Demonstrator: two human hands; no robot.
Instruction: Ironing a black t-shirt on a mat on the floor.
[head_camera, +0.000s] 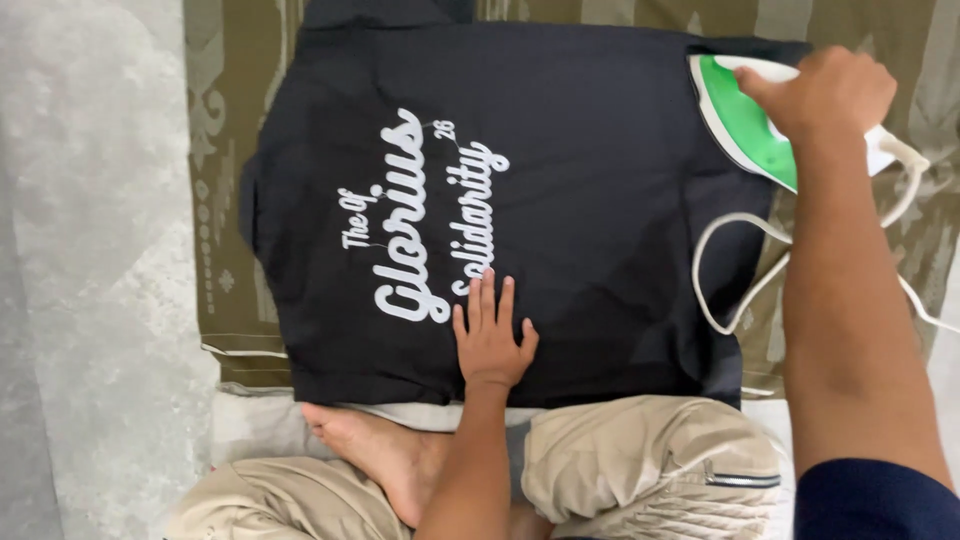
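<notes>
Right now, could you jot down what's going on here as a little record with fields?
Setting: person seated on the floor, bare foot tucked in
Garment: black shirt with white lettering, spread flat on an olive patterned cloth
Left hand: palm down on the shirt, fingers spread, near its lower edge
Right hand: gripping a green and white iron at the shirt's far right corner
Cord: white iron cord looping over the shirt's right side

Olive patterned mat (230, 200) on grey floor (90, 250), black shirt (600, 200) spread flat on it.
</notes>
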